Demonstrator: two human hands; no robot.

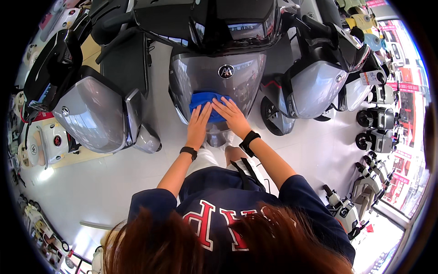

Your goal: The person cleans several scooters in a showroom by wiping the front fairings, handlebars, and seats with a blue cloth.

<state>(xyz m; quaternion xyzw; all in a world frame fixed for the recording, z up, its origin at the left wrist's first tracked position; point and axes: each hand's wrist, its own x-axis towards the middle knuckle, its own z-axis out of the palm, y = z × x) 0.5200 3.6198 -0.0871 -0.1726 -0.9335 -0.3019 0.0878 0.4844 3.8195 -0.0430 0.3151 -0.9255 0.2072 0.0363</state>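
Directly ahead stands a grey electric scooter (191,68), its glossy front panel facing me and a round emblem (226,71) on the upper part. Against the lower half of that panel lies a blue cloth (203,97), bunched into folds. My left hand (200,121) rests flat on the cloth's lower middle with fingers stretched upward. Just beside it, my right hand (232,116) presses on the cloth's right side, fingers extended and slightly spread. Both palms face the panel, and the fingertips of the two hands almost meet.
A silver-grey scooter (93,114) stands close on the left, another (315,89) close on the right. More scooters (376,118) line the right side by the glass front. A cream scooter (54,141) is at far left. Pale tiled floor (292,157) runs between them.
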